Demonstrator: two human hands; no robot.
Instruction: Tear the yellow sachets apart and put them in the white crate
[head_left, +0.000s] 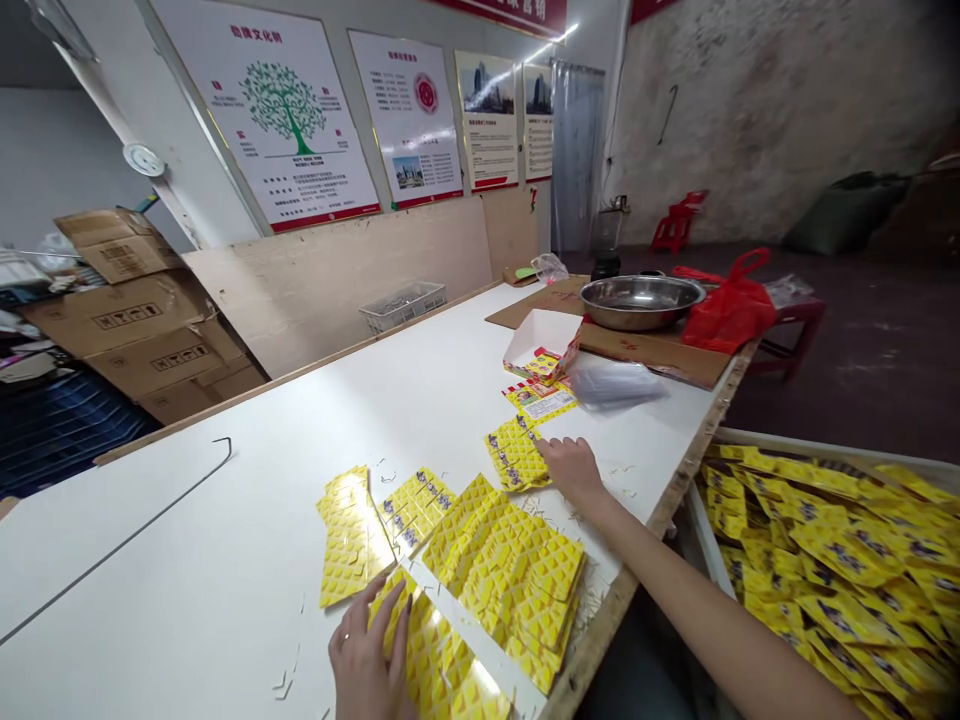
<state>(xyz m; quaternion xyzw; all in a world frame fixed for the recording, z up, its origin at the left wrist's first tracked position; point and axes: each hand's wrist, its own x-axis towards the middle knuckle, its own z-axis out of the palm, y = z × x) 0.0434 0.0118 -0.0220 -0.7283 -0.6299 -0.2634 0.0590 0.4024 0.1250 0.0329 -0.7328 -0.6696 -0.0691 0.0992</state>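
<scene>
A workshop room with a rough plastered wall on the right and posters [300, 120] hung over a plywood panel at the back; stacked cardboard boxes [142, 330] stand at the left. The long white counter [187, 560] runs from the near left to the far right, with a bent wire [135, 525] lying on its bare left part. To the right of the counter, lower down, an open bin [832, 560] is heaped with yellow packets. At the far end a steel bowl [641, 300] sits on brown cardboard [652, 355], a red plastic bag [727, 310] just beside it, and a grey wire basket [405, 303] stands against the panel. Nearer, an open white carton [541, 345] holds a few packets, with clear plastic sleeves [619, 385] next to it. On the near part of the counter lie fanned rows of yellow sachets [510, 570], overlapping like tiles, with small paper scraps scattered around them. The right hand [571, 468] reaches forward, fingers bent and resting on a small stack of sachets [516, 458] beyond the main rows; it grips nothing that I can make out. The left hand [370, 655] lies flat, fingers spread, pressing on the nearest row of sachets at the lower edge
</scene>
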